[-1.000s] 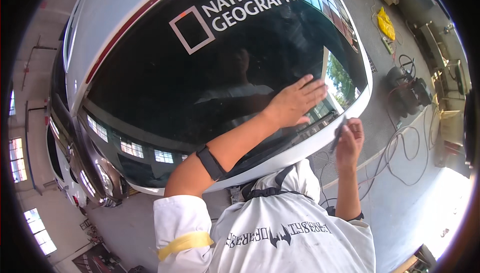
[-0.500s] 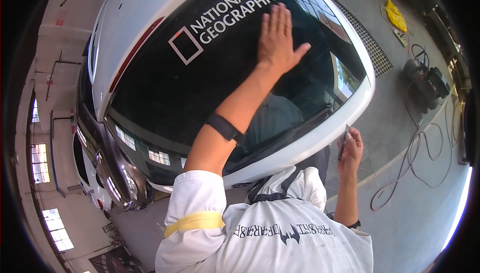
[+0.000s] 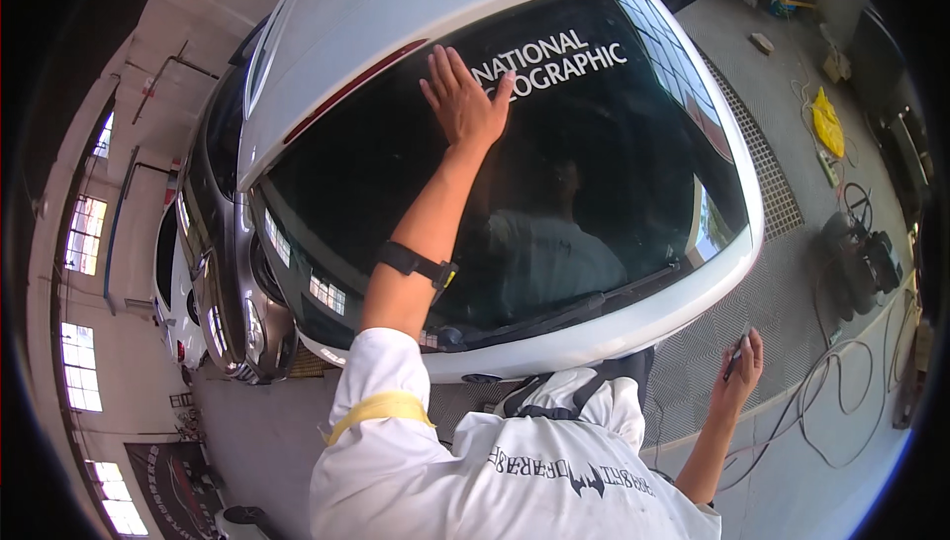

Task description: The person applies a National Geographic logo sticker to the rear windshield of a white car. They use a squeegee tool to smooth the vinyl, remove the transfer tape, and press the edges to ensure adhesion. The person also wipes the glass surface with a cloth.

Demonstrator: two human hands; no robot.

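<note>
My left hand (image 3: 465,102) lies flat on the dark rear window (image 3: 396,194) of a white car, fingers stretched out. It covers the left end of a white lettered decal (image 3: 554,63) stuck near the window's top edge, hiding the frame-shaped emblem there. Low on the right, off the car's side, my right hand (image 3: 740,374) is closed around a small dark flat tool (image 3: 733,356); its exact kind is too small to make out. A black band (image 3: 416,265) circles my left forearm.
A rear wiper (image 3: 614,299) rests along the window's lower edge. Dark cars (image 3: 226,283) stand close on the left. To the right are a black wheeled machine (image 3: 863,253), loose hoses (image 3: 807,392), a yellow bag (image 3: 827,124) and a floor grating (image 3: 762,164).
My left hand has slid left across the window, from the decal's right end to its left end. My right hand has moved away to the right with the tool. The view has shifted.
</note>
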